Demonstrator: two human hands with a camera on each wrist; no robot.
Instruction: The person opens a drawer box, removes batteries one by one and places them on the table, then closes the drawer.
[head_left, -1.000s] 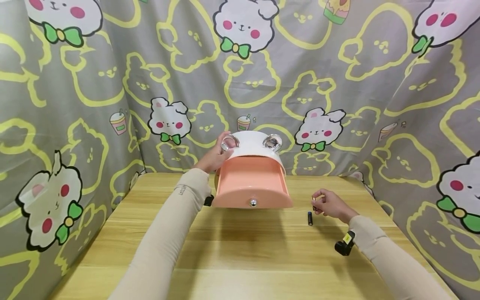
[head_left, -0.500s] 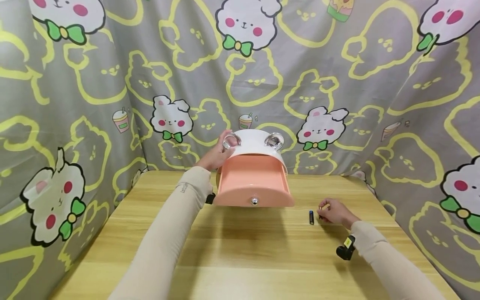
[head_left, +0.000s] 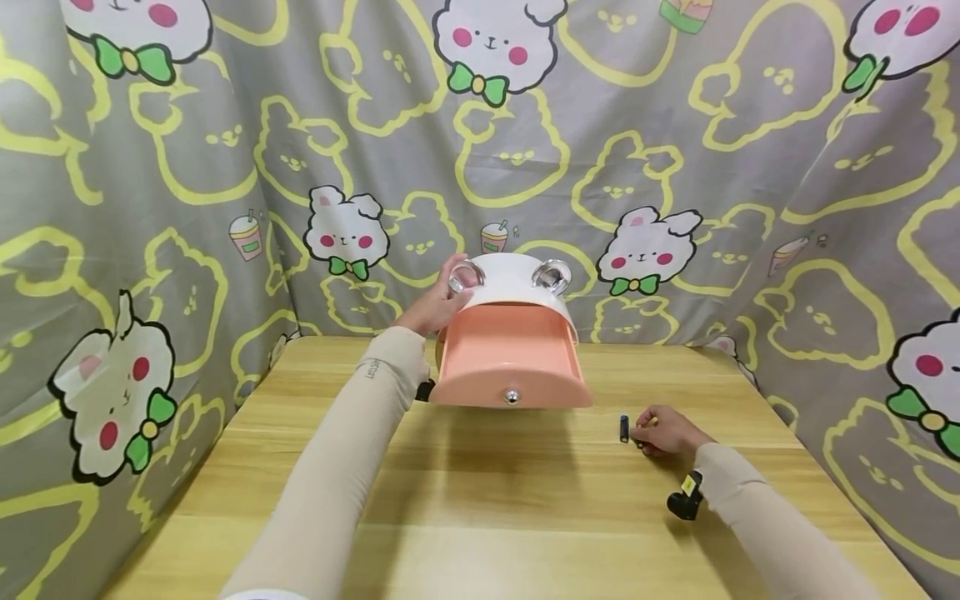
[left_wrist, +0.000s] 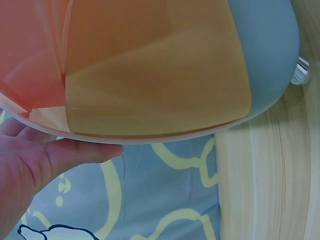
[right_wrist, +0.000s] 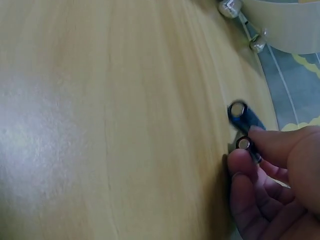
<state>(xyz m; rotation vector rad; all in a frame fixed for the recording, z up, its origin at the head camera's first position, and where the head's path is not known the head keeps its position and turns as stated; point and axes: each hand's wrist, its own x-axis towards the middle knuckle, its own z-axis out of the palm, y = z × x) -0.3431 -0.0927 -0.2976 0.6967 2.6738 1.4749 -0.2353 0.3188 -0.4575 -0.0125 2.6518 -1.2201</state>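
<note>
A white drawer box [head_left: 513,275] with clear ring-shaped ears stands at the back middle of the table. Its pink drawer [head_left: 512,342] is pulled out, bare inside, with a shiny round knob [head_left: 512,397]. My left hand [head_left: 442,300] grips the box's left side by the ear; in the left wrist view its thumb [left_wrist: 85,152] lies along the white rim. To the right, my right hand [head_left: 669,431] pinches a small cylindrical battery [right_wrist: 245,144] between thumb and fingertips, low over the wood. Right beside it stands a second battery, dark with a blue end [head_left: 624,428].
The wooden table [head_left: 480,517] reaches back to a grey patterned curtain [head_left: 517,150] that encloses the back and sides. Silver feet [right_wrist: 257,44] show under the box. A black wrist camera [head_left: 684,500] hangs below the right sleeve.
My right hand has drawn back toward the front right and lower, keeping its battery, and is now on the right of the other battery. The left hand stays on the box.
</note>
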